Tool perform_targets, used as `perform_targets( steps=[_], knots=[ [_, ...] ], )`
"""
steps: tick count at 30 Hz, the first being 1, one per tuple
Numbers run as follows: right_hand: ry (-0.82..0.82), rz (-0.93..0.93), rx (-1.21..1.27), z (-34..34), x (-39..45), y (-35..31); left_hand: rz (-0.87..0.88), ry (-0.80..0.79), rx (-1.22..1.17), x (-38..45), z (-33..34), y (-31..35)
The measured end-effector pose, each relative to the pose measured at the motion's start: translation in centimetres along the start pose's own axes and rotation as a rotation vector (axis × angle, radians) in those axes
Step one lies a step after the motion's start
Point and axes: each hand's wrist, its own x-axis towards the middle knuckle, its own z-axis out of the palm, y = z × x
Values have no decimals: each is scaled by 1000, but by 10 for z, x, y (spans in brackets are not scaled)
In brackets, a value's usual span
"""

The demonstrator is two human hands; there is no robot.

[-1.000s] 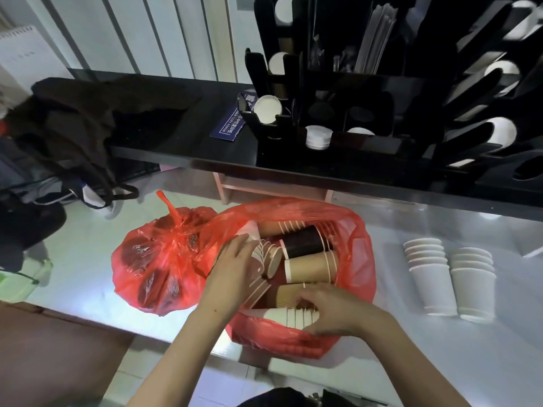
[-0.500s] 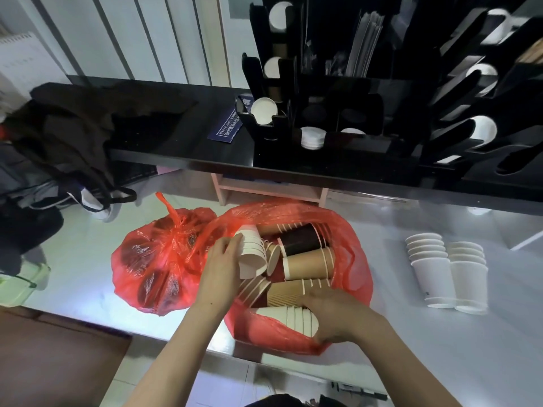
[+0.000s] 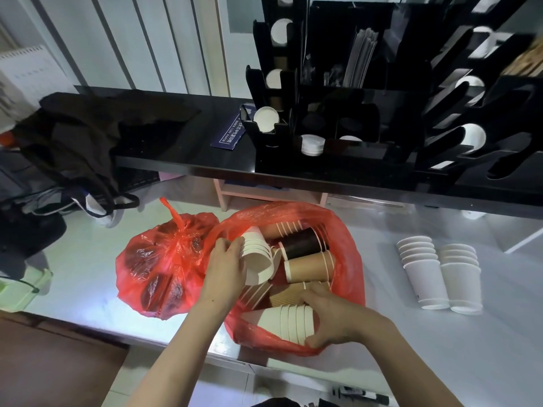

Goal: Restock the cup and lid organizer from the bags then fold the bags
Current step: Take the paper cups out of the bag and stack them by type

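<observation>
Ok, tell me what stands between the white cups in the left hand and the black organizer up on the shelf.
Nothing visible blocks the way. The left hand grips a white cup stack that is partly out of the open red bag. The black organizer sits above and behind on the black shelf, whose front edge overhangs the counter.

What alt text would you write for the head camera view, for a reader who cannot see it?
Both hands reach into an open red bag of paper cups: the left hand holds a white cup stack, the right hand grips another white stack. A tied red bag lies beside it.
</observation>
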Motion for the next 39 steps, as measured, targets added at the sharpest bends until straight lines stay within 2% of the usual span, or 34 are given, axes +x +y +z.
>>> perform_targets(
  steps=[9,16,18,21,25,30,34,39],
  knots=[
    [140,-44,231,-21,-7,1,15,54,-35,4,-8,9],
    [397,-95,528,-45,-11,-1,62,148,-106,8,-29,23],
    [518,-91,593,-53,-10,2,6,116,-201,10,-35,27],
    [667,-71,660,-60,-7,7,-98,-17,-238,13,-38,26],
    [858,-22,584,-62,1,0,-179,-93,-293,18,-31,27],
    [906,41,604,-54,15,-11,-208,-161,-535,22,-17,31],
    [862,29,673,-55,13,-14,-197,-234,-733,15,-17,25],
    [806,43,633,-52,10,-8,-78,-392,-730,10,-19,14]
  ],
)
